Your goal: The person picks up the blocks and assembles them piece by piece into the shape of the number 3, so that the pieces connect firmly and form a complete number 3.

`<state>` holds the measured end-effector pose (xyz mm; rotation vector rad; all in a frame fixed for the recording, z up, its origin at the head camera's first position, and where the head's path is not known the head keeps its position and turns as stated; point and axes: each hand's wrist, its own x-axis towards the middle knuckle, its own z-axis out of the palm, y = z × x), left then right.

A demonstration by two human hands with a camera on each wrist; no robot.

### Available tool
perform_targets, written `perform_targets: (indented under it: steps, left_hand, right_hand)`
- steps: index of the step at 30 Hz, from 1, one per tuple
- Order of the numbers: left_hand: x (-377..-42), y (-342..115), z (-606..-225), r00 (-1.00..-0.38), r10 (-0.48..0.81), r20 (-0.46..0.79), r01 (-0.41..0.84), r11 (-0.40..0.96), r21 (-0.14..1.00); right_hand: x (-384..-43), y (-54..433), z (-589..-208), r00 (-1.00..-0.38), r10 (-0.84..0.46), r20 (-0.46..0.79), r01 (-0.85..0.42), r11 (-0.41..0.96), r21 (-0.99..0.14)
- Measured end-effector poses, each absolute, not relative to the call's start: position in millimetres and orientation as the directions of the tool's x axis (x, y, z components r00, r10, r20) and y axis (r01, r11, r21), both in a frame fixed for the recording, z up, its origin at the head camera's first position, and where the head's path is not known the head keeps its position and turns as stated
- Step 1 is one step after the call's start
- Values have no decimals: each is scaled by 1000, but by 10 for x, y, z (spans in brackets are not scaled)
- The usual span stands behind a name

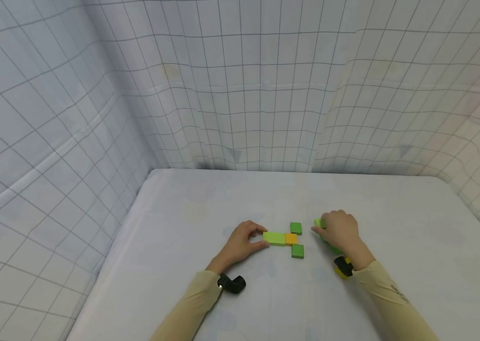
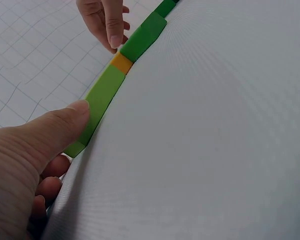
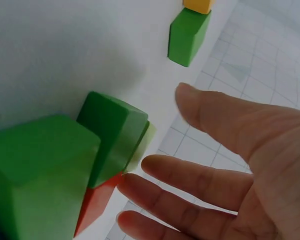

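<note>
A light green rectangular block [image 1: 275, 238] lies flat on the table, its right end against a small orange block [image 1: 291, 239]. Thumb and fingers of my left hand [image 1: 240, 244] pinch the light green block at its left end; the thumb presses on its near side in the left wrist view. Two green blocks [image 1: 296, 228] [image 1: 297, 251] sit at the far and near corners of the orange one. To the right, my right hand [image 1: 340, 230] hovers beside a group of blocks, fingers spread and holding nothing. That group includes a large green block [image 3: 50, 170], a darker green block [image 3: 112, 130] and a red block [image 3: 97, 205].
A white cloth covers the table [image 1: 206, 203]. White grid-patterned curtains [image 1: 240, 94] hang behind the table and along its sides. Yellow pieces [image 1: 341, 272] show partly under the right wrist, next to the black wrist camera [image 1: 344, 265].
</note>
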<state>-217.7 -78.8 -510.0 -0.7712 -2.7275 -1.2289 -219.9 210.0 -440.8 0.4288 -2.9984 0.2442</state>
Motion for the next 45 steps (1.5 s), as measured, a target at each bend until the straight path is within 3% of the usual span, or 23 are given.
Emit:
perform_targets:
  steps: [23, 45]
  left_hand:
    - [-2164, -791, -5121, -873, 422, 246, 464, 558, 688]
    - [-2198, -794, -5113, -864, 431, 259, 481, 559, 675]
  right_hand:
    - [-2335, 1978, -4466, -976, -212, 55, -219, 959, -179]
    - [-2191, 1962, -4440, -973, -224, 55, -230, 960, -162]
